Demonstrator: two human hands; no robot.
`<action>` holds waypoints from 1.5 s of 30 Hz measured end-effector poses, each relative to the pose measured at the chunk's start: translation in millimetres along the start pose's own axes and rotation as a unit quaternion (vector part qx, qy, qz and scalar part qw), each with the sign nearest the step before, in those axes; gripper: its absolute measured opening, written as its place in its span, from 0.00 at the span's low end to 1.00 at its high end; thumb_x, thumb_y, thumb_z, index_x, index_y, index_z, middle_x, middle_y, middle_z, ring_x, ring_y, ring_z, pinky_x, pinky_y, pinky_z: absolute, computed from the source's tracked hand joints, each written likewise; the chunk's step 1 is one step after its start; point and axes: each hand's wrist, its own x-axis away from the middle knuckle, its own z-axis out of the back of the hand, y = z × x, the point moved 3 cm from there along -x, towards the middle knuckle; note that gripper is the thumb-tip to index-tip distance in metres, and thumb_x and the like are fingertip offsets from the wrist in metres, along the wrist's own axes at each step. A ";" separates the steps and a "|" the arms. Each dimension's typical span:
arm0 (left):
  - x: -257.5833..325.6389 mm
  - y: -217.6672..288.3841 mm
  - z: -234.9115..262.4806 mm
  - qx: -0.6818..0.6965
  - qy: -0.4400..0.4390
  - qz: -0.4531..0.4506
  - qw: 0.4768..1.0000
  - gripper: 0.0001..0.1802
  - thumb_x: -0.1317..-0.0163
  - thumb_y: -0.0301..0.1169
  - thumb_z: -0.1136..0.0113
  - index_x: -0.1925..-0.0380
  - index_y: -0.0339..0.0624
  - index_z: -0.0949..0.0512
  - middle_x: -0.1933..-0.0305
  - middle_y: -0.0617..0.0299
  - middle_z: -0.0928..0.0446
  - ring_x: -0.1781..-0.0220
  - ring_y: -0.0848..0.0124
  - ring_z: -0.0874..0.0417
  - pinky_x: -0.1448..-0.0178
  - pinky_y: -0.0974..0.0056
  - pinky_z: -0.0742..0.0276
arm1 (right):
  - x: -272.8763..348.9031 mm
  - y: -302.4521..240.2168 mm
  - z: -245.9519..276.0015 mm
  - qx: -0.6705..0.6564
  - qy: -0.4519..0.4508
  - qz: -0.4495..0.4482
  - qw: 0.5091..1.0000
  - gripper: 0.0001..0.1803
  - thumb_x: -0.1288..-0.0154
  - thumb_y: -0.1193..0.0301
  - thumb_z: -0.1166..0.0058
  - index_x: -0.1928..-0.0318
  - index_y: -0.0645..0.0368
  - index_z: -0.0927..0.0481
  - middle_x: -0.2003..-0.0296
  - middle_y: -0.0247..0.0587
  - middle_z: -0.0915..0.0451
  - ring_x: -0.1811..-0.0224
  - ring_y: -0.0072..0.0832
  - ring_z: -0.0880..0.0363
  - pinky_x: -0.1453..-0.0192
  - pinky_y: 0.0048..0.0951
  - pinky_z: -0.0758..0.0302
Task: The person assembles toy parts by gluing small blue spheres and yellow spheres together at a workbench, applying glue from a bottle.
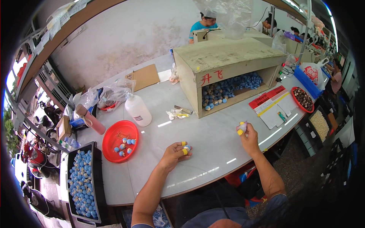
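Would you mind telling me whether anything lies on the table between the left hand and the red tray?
Nothing visible does. The left hand holds a small blue piece, and the stretch of white table between it and the red tray is bare. The white bottle stands farther back.

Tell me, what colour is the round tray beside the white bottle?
The round tray is red, seen best in the head view, left of the left hand.

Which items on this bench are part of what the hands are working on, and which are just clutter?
In the job:
- left hand, holding a small blue piece
- right hand, holding a small item, too small to tell
- red dish with blue pieces
- black tray of blue pieces
- wooden box holding more

Lying about:
- white bottle
- pink tube
- cardboard sheet
- plastic bags
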 end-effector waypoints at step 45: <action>8.6 -10.8 2.2 -0.102 -0.132 0.061 0.984 0.21 0.43 0.21 0.36 0.51 0.21 0.27 0.60 0.52 0.18 0.58 0.70 0.15 0.54 0.71 0.18 | 72.7 -65.6 -126.9 -0.049 -0.137 0.311 0.939 0.10 0.50 0.74 0.36 0.66 0.63 0.20 0.78 0.43 0.19 0.83 0.34 0.24 0.78 0.30 0.30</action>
